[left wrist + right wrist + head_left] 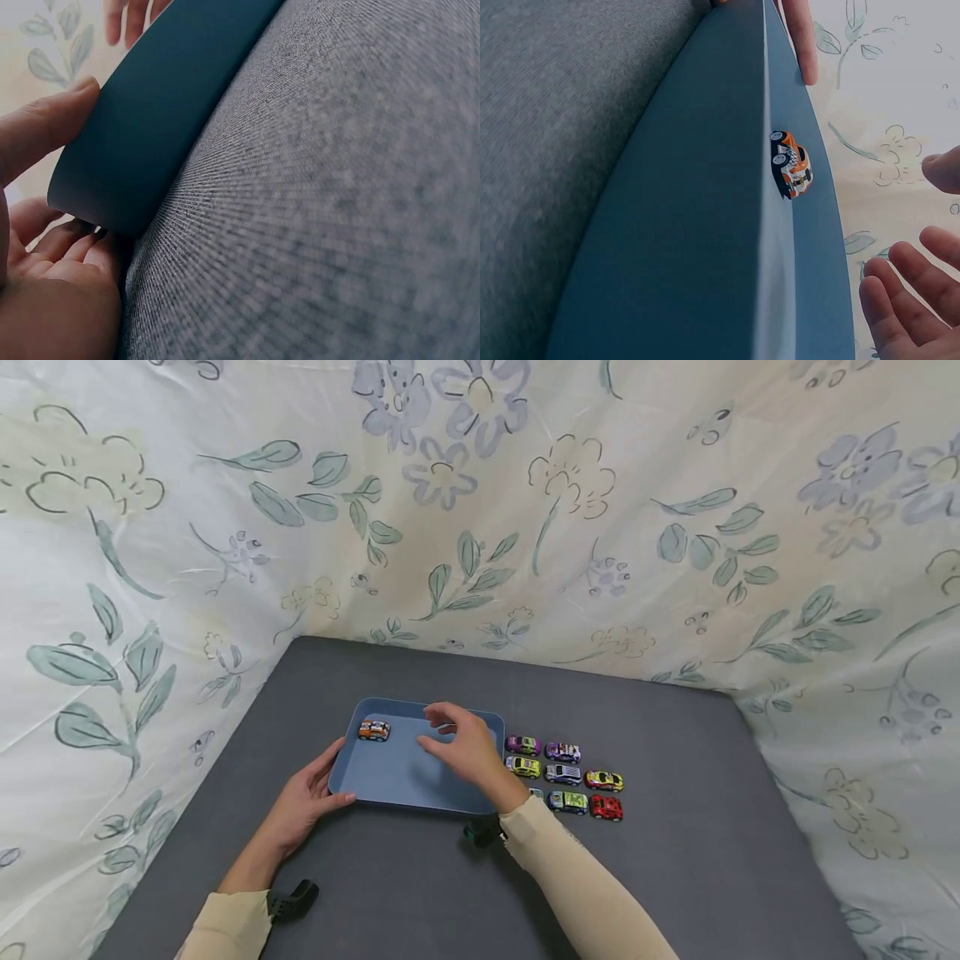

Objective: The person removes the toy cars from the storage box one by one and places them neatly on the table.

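A blue tray (420, 781) lies on the grey table. One orange and white toy car (374, 730) stands in its far left part, also in the right wrist view as a car (791, 165) behind the near wall. My left hand (303, 797) grips the tray's left end, thumb on the near side and fingers round the left side. The left wrist view shows that thumb (64, 120) against the tray wall (150, 112). Above the tray's right half hovers my right hand (468, 747), fingers loosely bent and apart, with nothing between them.
Several toy cars stand in rows right of the tray, among them a purple car (522, 744), a yellow car (604, 781) and a red car (606, 807). My right forearm partly hides one. A flowered cloth (480, 543) hangs behind the grey tabletop (712, 860).
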{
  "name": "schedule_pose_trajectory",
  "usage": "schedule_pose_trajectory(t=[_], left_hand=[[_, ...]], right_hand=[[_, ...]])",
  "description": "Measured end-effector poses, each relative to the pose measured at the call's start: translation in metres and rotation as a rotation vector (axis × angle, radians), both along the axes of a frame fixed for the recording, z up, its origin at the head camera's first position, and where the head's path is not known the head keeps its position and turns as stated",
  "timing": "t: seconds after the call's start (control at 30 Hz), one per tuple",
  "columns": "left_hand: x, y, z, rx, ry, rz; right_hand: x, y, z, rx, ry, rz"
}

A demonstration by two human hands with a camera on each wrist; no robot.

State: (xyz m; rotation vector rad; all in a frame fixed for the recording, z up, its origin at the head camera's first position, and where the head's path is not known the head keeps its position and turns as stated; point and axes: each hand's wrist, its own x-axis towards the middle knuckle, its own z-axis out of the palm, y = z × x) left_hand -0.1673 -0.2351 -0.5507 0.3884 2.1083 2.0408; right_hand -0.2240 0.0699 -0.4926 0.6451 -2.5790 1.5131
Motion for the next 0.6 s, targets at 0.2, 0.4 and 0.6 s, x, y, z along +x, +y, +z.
schedule_pose_trajectory(t=[0.2,0.4,0.6], left_hand=[[0.000,0.000,0.000,0.006,0.003,0.013],[0.002,0.001,-0.004,0.005,0.003,0.006],[0.001,0.001,-0.005,0.008,0.017,0.006]], right_hand=[[-0.003,-0.007,-0.002,0.019,0.001,0.009],[-0.005,-0.009,-0.009,0.042,-0.028,-0.011],[-0.006,-0.012,-0.009,0.039,-0.041,-0.011]])
